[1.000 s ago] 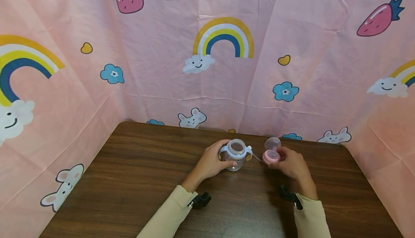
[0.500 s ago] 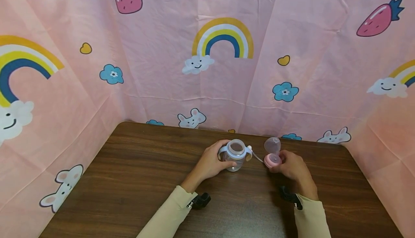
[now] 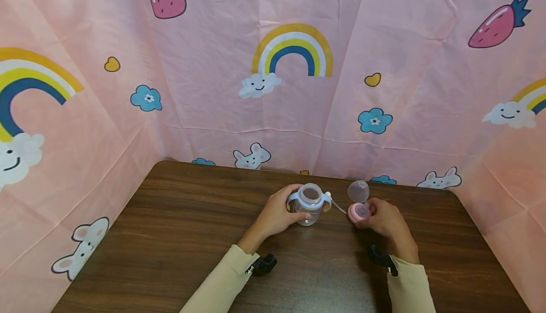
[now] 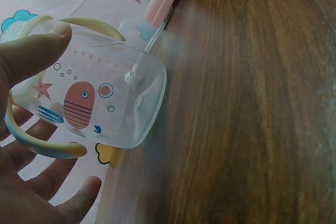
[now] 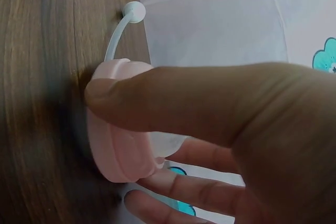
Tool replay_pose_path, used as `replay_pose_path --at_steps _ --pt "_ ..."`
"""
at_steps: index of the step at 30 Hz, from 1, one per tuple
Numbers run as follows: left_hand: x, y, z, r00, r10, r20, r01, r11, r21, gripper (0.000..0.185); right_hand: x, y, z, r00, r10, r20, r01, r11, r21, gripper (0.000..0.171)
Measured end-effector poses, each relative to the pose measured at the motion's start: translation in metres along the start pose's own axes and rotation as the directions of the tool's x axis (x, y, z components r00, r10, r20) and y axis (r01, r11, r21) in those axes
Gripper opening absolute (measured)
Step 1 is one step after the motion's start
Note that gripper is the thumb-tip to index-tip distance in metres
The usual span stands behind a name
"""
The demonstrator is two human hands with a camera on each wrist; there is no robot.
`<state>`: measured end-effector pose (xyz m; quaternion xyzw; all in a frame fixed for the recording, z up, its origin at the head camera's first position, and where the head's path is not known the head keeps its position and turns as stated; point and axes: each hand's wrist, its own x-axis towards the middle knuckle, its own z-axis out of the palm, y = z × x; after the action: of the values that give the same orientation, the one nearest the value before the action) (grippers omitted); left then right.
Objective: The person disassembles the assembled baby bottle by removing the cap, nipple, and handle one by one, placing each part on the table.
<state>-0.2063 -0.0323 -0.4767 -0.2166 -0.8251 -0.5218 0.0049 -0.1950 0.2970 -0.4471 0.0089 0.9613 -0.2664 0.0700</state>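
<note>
Clear plastic cup [image 3: 310,204], open-topped, with pale blue collar and two looped handles, stands upright on the wooden table [image 3: 170,237], just past centre toward the far edge. Left wrist view shows printed fish, star and bubbles on its wall [image 4: 86,103].

Left hand [image 3: 277,216] wraps the cup from its 8 o'clock side: thumb across the near wall, fingers curled round the far side. A firm hold.

Pink lid [image 3: 359,212] sits at the cup's 3 o'clock, just beside it, low at the tabletop. Clear flip cap [image 3: 357,190] hinged open, standing up at the lid's 12 o'clock. Thin clear straw [image 3: 337,206] runs from the lid toward the cup, ending in a small white weight [image 5: 133,11] near the cup's handle.

Right hand [image 3: 384,220] grips the lid from 4 o'clock: thumb [image 5: 173,98] pressed over the rim, fingers curled beneath. Right wrist view shows the lid's edge against the wood [image 5: 113,129].

Both forearms in cream sleeves [image 3: 222,280], a black camera mount [image 3: 264,263] at each wrist.

Table dark brown, wood grain, rounded corners. Pink backdrop [image 3: 213,104] encloses it on three sides, printed with rainbows [image 3: 292,50], smiling clouds, strawberries, blue flowers, yellow hearts and white bunnies.
</note>
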Motion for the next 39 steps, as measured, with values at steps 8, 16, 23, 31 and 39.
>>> replay_pose_path --at_steps 8,16,23,31,39 --pt "-0.001 -0.002 0.0 1.0 0.022 -0.002 -0.022 1.0 0.001 0.078 -0.005 -0.002 -0.005 1.0 -0.025 -0.012 0.025 1.0 0.012 0.064" --pt "-0.002 -0.003 0.0 1.0 0.017 -0.005 -0.017 1.0 -0.009 0.078 -0.02 -0.023 -0.015 0.992 -0.086 -0.091 0.091 0.994 0.054 0.062" --pt "-0.001 -0.002 0.0 1.0 0.012 -0.004 -0.012 1.0 -0.009 0.078 -0.025 -0.04 -0.016 0.967 -0.182 -0.179 0.2 0.975 0.092 0.058" --pt "-0.001 -0.001 0.0 1.0 0.017 -0.004 -0.017 1.0 0.0 0.077 -0.028 -0.055 -0.011 0.952 -0.211 -0.222 0.24 0.964 0.117 0.049" --pt "-0.001 -0.001 0.0 1.0 0.007 0.003 -0.007 1.0 0.001 0.077 -0.021 -0.069 0.008 0.92 -0.322 -0.225 0.356 0.925 0.13 0.038"
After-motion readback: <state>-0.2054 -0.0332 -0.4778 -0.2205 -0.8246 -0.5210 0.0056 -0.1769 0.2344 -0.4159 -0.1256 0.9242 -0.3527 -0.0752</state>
